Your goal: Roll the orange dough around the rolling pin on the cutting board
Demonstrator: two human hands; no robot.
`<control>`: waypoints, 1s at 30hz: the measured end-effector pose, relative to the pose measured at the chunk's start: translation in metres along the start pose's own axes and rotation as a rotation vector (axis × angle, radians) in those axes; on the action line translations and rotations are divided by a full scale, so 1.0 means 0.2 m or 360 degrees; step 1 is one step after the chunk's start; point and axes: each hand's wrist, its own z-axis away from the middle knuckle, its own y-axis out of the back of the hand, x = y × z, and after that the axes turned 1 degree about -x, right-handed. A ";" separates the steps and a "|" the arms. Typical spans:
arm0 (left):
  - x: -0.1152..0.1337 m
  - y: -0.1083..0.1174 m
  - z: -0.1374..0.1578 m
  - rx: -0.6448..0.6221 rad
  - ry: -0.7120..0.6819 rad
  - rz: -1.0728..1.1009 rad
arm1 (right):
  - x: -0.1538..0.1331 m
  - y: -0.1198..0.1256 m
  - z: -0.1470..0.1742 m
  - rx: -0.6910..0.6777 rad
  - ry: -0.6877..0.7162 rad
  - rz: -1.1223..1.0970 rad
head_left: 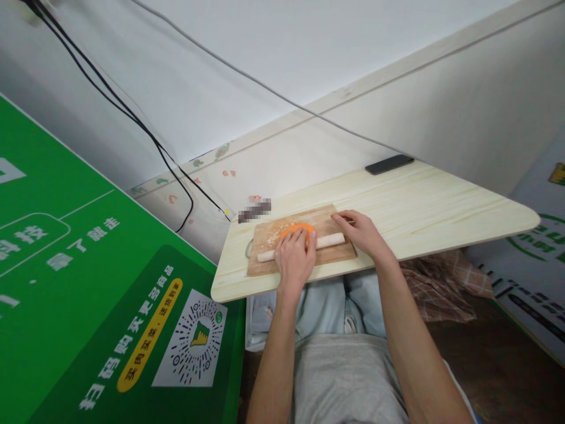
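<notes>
A flat orange piece that looks like dough lies on a wooden cutting board dusted with pale crumbs. My left hand rests over it, fingers stretched forward onto the orange piece and thumb apart. Under that hand a pale wooden rolling pin runs across the board, its middle hidden. At the board's right edge is my right hand, close to the pin's right end. Its fingers are slightly bent with a gap between them, and the fingertips touch the board; I see nothing held in it.
The light wood table stands against a white wall. A black phone lies at its back edge. A blurred dark item is at the back left, and a metal handle sticks out from the board. A green printed panel stands left.
</notes>
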 end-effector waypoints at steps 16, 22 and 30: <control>0.00 0.01 -0.02 -0.0028 0.0013 -0.0024 | -0.02 0.01 0.01 -0.0004 0.0006 0.0000; -0.01 -0.01 0.03 0.0003 0.0020 0.0003 | -0.01 0.01 0.00 0.0009 -0.0019 -0.0018; 0.00 0.00 -0.04 -0.0007 0.0024 0.0015 | 0.00 0.01 -0.01 -0.0021 -0.0045 -0.0028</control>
